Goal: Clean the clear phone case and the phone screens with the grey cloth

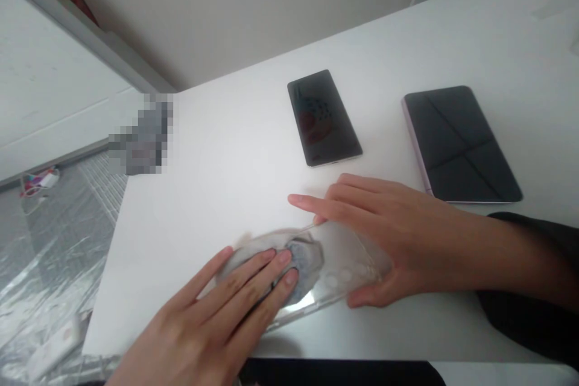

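A clear phone case point(337, 256) with round holes near its right end lies on the white table close to the front edge. My right hand point(389, 238) holds it by that end, with the thumb at the near edge, other fingers at the far edge and the index finger stretched out to the left. Under the fingers of my left hand point(217, 307) is a bunched grey cloth point(310, 259), pressed down onto the case. The cloth and hand hide the case's left part.
A dark-screened phone point(323, 117) lies beyond the hands. To its right is a tablet point(461, 145) with a pinkish edge. A pixelated grey item point(147, 139) sits at the table's left edge. Clear plastic sheeting point(54, 253) covers the floor at left.
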Demonstrator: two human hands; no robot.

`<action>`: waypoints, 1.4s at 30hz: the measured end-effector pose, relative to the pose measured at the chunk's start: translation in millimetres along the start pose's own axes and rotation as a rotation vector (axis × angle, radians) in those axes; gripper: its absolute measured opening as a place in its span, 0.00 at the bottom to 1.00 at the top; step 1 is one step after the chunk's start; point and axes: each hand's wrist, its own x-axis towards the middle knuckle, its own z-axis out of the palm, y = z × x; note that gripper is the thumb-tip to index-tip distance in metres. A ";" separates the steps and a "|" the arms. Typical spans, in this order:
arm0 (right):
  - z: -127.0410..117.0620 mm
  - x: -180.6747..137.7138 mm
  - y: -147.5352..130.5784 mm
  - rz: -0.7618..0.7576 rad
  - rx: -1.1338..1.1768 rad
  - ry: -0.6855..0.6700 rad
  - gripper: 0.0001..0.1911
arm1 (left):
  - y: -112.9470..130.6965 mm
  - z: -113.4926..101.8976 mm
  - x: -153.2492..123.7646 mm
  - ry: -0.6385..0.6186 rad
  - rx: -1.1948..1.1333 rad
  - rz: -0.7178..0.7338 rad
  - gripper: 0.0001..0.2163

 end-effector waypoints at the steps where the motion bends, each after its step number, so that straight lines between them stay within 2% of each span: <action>1: -0.3 0.5 -0.5 0.010 -0.004 0.002 0.58 | -0.1 -0.5 -11.3 0.007 0.018 0.004 0.27; 4: 0.9 1.5 -0.6 0.006 -0.013 0.008 0.57 | -1.1 -1.1 -30.6 0.006 0.011 0.064 0.21; 6: 2.5 1.8 0.4 -0.013 -0.018 0.012 0.56 | -1.7 -0.6 -27.8 0.009 -0.012 0.097 0.20; 10: 5.1 1.6 3.5 -0.064 -0.015 0.023 0.55 | -1.5 -2.4 8.8 0.042 -0.095 0.160 0.27; 13: 5.8 0.7 5.3 -0.093 -0.010 0.030 0.55 | -0.3 -7.9 41.2 -0.017 -0.137 0.143 0.24; 17: 6.1 0.1 6.3 -0.104 -0.004 0.027 0.54 | 2.3 -11.8 58.2 0.021 -0.166 0.130 0.26; 21: 5.7 0.7 5.3 -0.096 -0.017 0.032 0.53 | 4.0 -9.1 46.6 0.043 -0.082 0.121 0.27; 30: 1.9 0.7 1.6 -0.050 -0.025 0.024 0.56 | -14.0 -3.3 -27.9 -0.016 -0.025 0.032 0.33; 33: 2.1 1.1 1.8 -0.058 -0.020 0.028 0.56 | -14.4 -3.4 -34.9 -0.024 -0.022 0.050 0.34; 37: 2.5 1.3 2.7 -0.068 0.000 0.029 0.55 | -10.6 -2.6 -15.5 -0.035 -0.061 0.063 0.33; 42: 5.2 0.4 4.4 -0.091 0.020 0.047 0.54 | -8.5 -0.7 29.2 -0.013 -0.099 0.133 0.34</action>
